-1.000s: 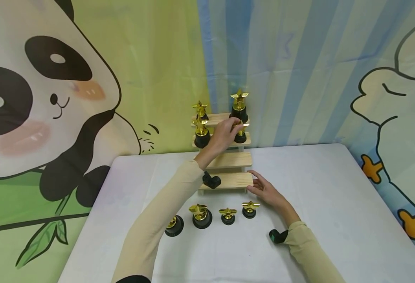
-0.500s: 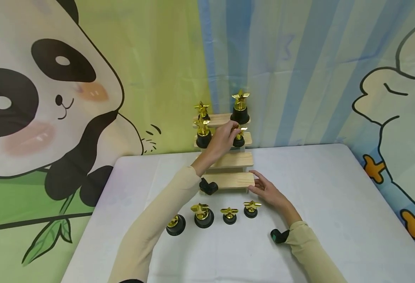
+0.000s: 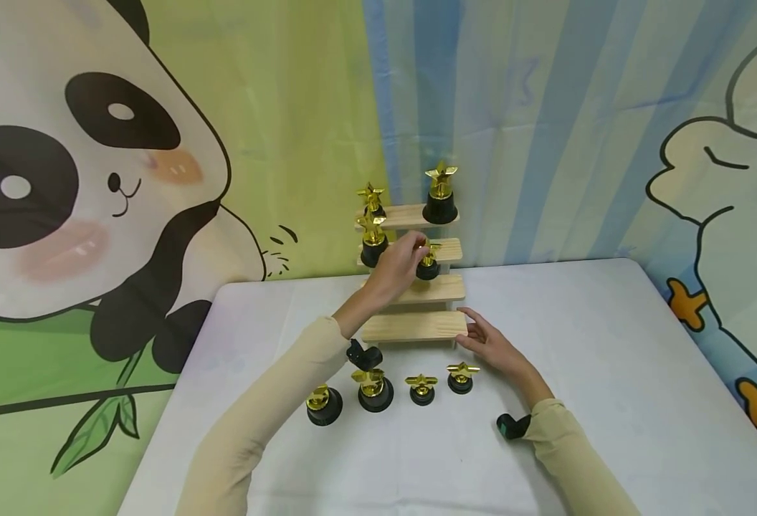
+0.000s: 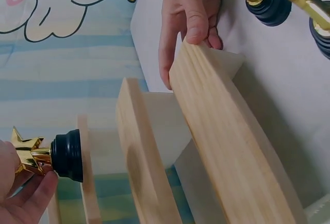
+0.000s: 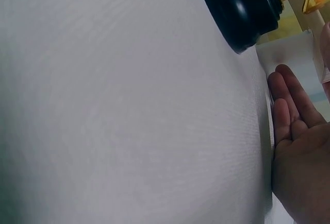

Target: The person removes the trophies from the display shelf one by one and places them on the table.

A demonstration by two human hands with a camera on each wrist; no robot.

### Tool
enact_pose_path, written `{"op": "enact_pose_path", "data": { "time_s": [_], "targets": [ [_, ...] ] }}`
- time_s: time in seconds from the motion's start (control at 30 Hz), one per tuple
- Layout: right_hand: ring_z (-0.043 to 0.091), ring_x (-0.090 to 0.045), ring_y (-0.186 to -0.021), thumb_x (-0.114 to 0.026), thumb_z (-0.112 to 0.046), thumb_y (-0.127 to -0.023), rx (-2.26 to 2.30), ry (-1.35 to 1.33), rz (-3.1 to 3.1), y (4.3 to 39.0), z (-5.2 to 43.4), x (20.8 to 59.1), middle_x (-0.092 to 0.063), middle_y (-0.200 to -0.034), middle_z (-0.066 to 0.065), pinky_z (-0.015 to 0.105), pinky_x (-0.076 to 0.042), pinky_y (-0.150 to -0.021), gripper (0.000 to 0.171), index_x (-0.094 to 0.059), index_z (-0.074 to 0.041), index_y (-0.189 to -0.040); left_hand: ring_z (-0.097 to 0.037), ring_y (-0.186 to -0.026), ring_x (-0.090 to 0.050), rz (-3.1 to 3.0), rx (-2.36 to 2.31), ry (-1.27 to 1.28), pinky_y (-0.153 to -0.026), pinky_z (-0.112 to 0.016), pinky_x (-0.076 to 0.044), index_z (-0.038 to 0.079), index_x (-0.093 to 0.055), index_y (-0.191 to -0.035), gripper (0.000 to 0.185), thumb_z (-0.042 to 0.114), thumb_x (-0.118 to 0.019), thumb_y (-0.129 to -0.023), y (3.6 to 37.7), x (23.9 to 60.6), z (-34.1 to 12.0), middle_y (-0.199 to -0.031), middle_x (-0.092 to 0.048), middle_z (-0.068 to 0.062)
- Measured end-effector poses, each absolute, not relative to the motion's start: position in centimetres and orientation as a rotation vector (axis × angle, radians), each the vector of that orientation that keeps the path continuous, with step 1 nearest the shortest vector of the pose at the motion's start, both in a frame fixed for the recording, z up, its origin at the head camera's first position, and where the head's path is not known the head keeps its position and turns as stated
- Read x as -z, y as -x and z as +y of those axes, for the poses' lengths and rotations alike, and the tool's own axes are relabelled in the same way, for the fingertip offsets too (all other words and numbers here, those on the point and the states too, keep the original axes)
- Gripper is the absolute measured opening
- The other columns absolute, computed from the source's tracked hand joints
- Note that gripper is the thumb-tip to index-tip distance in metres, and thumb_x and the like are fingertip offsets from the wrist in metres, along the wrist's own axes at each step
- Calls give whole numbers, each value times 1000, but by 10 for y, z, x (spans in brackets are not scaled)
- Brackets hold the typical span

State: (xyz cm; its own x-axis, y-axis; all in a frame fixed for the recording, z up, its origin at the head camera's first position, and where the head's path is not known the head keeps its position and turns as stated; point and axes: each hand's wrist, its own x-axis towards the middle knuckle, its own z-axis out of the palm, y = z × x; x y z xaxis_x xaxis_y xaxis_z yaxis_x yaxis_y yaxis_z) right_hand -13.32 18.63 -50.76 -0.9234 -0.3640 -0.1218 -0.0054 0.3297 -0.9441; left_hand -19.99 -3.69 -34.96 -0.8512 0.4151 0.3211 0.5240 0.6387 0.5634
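While your right hand [image 3: 491, 344] has stayed put against the right end of the lowest plank of the stepped pale-wood display stand [image 3: 413, 326], fingers straight and thumb over the plank's top edge, your left hand has carried its small gold star trophy on a black round base [image 3: 428, 264] lower than it was a second ago. Back then the trophy sat level with the second shelf from the top; now its base is down at the third shelf, still pinched by its gold top in your left hand [image 3: 396, 265]. Nearest you, four more gold trophies on black bases [image 3: 375, 390] stand in a row on the white table [image 3: 598, 373], unchanged, and just behind them begins the stand. Farther back, one trophy stands at the left of the second shelf [image 3: 373, 241], and two stand on the top shelf [image 3: 441, 195] against the blue-striped backdrop. The left wrist view shows what the head view hides: the trophy's black base [image 4: 68, 155] is at a plank's edge, though I cannot tell whether it rests there, your fingers [image 4: 28, 203] are curled round the gold star, and your right hand [image 4: 186, 23] grips the lowest plank's end, thumb on top. The right wrist view shows only your flat open palm [image 5: 301, 157] on the tablecloth and one trophy's base [image 5: 241, 5] close by.
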Motion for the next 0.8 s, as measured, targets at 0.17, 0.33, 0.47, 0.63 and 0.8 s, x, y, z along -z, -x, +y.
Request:
{"op": "enact_pose_path", "data": {
  "time_s": [0.17,0.33,0.47,0.63,0.8],
  "targets": [
    [35,-56,-121,-60,-32,-97,1612,294,2298,135,185,508,-52,-136,27,33,-48,-91,70,-23,-18,-154,-17,-90,-62,-2721,967,785,-74,-30,-52,5,-55,-119,25,22,-48,-102,192,351,-43,-110,-66,-9],
    [34,-56,-120,-60,-33,-97,1591,284,2312,135,184,509,-53,-136,26,33,-49,-90,70,-22,-18,-154,-16,-89,-63,-2731,972,799,-73,-29,-53,5,-56,-115,23,22,-49,-102,186,352,-48,-108,-66,-8],
    [34,-55,-121,-60,-34,-97,1590,288,2314,134,184,509,-51,-137,27,33,-49,-91,70,-23,-17,-154,-15,-88,-61,-2726,989,820,-74,-29,-53,5,-55,-113,21,21,-49,-102,183,354,-52,-106,-65,-8],
    [33,-56,-120,-59,-33,-97,1595,302,2320,134,185,510,-52,-136,28,29,-49,-89,69,-23,-16,-154,-15,-84,-58,-2697,1006,849,-71,-28,-51,5,-54,-113,19,19,-48,-102,177,356,-59,-105,-64,-9],
    [33,-56,-121,-59,-32,-97,1607,295,2302,135,185,511,-52,-137,27,29,-49,-89,69,-23,-17,-153,-12,-77,-55,-2677,1039,840,-64,-23,-48,7,-55,-113,19,21,-48,-103,166,360,-67,-102,-64,-6]
  ]
}}
